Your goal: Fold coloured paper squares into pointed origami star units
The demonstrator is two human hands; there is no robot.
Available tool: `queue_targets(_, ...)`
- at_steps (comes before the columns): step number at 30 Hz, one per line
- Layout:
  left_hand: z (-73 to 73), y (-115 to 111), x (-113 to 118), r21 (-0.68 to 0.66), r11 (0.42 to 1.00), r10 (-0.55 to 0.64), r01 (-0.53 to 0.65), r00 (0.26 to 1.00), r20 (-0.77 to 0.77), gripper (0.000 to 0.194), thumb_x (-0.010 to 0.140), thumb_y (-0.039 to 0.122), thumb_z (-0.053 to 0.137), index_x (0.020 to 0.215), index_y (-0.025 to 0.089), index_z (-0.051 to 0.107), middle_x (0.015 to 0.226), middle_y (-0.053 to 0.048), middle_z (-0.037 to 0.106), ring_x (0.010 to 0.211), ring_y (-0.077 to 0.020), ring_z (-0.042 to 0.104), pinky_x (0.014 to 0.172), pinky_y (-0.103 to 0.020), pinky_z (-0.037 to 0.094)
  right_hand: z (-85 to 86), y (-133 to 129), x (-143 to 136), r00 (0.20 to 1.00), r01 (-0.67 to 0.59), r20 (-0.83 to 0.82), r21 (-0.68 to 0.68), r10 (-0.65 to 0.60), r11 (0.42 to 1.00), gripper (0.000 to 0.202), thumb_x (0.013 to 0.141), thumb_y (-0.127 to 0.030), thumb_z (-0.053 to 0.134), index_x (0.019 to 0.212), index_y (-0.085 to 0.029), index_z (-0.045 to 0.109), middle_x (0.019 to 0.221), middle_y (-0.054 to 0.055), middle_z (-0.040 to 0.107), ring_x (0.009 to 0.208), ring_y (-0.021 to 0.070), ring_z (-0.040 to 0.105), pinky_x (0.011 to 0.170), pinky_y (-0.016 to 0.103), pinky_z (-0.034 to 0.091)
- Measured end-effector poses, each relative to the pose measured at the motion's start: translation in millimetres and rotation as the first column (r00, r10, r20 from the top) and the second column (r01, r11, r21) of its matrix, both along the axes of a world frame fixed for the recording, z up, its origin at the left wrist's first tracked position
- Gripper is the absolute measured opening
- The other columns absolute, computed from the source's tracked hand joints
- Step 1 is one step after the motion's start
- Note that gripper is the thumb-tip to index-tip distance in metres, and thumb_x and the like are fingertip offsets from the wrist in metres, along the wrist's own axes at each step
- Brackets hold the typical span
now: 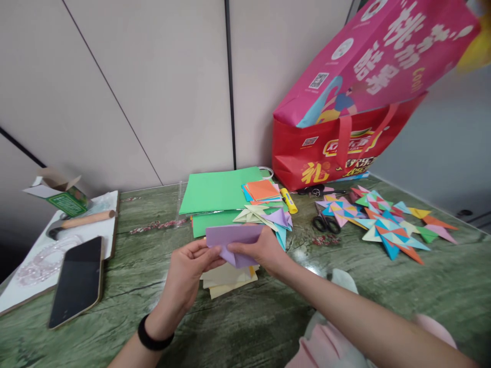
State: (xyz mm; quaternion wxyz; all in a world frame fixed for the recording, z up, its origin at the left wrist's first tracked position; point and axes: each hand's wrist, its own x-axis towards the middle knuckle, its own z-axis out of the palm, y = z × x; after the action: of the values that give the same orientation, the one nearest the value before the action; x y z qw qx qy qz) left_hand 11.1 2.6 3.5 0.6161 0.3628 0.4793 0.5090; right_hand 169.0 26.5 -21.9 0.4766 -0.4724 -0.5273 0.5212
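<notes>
A partly folded sheet of purple paper [233, 237] is held up between both hands, over the middle of the table. My left hand [190, 263] pinches its left lower side between thumb and fingers. On the right side, my right hand [264, 250] grips it, thumb pressed across the front. Below the sheet lie several pale yellow papers [230, 282], partly covered by it. Folded pale green and purple paper pieces [255, 212] lie just behind, beside a stack of small paper squares [263, 190] with orange on top.
Green sheets [215, 191] lie at the back, near a yellow glue stick [288, 201]. Black scissors [326, 220] and folded paper stars [393, 230] are on the right, below red and pink bags [307, 148]. A phone [79, 278], hammer-like tool [86, 220] and small box [63, 197] sit left.
</notes>
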Motion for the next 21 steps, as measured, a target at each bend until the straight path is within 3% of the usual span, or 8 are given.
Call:
queue_targets(9,-2.6,-0.2,-1.0,0.016,1.0,-0.002,0.002,1.0,0.0,0.019,0.057,0.019,0.079,0.073,0.011,0.072,0.068,-0.006,0.075,0.063,-0.0169,0.069,0.065,-0.027,0.057,-0.4,-0.7,-1.0,0.999,-0.014,-0.029,0.003,0.014,1.0,0.031,0.052,-0.032,0.076,0.077,-0.016,0.067,0.072,0.002,0.066,0.063,0.0162,0.057,0.057,0.026,0.048)
queue_targets(21,0.6,1.3,-2.7,0.06,0.996,-0.066,0.066,0.998,-0.006,0.02,0.061,0.018,0.076,0.08,0.012,0.072,0.072,-0.006,0.076,0.066,-0.0173,0.07,0.069,-0.026,0.057,1.2,0.7,2.4,1.0,0.004,-0.028,0.007,-0.004,1.0,0.028,0.053,-0.028,0.076,0.074,-0.015,0.065,0.066,0.0,0.064,0.059,0.0142,0.055,0.054,0.024,0.043)
